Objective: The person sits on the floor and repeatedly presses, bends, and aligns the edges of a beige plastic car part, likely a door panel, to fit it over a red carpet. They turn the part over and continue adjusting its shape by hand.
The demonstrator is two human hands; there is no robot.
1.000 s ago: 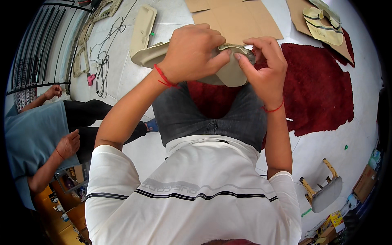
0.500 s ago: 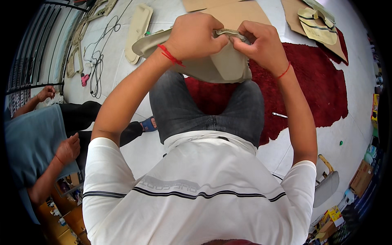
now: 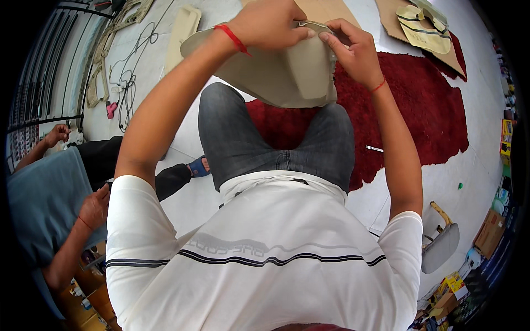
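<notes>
Beige panel [image 3: 287, 77], broad and curved, held up in front of the person over the gap between the knees, its lower edge close above the jeans [image 3: 276, 132]; whether it touches the right knee, cannot tell. Left hand [image 3: 270, 25] at the panel's upper edge, fingers curled over, thumb pressed on the near face; most of the panel hangs below this hand, and its rounded left end passes behind the wrist and shows beyond it. Right hand [image 3: 353, 52] just beside, pinching the same edge near the panel's right corner, thumb in front, fingers bent behind; panel lies to the left of and below this hand. Small gap between the two thumbs, with the rough rim exposed there. Red cord on each wrist. Underneath and to the right: dark red carpet [image 3: 408, 110] on a pale floor [image 3: 182, 204]. Further off, second beige piece [image 3: 185, 30] and flat cardboard [image 3: 331, 11] on the floor. Left side: another person, sleeve blue-grey, one hand [image 3: 95, 208] near the dark trousers.
</notes>
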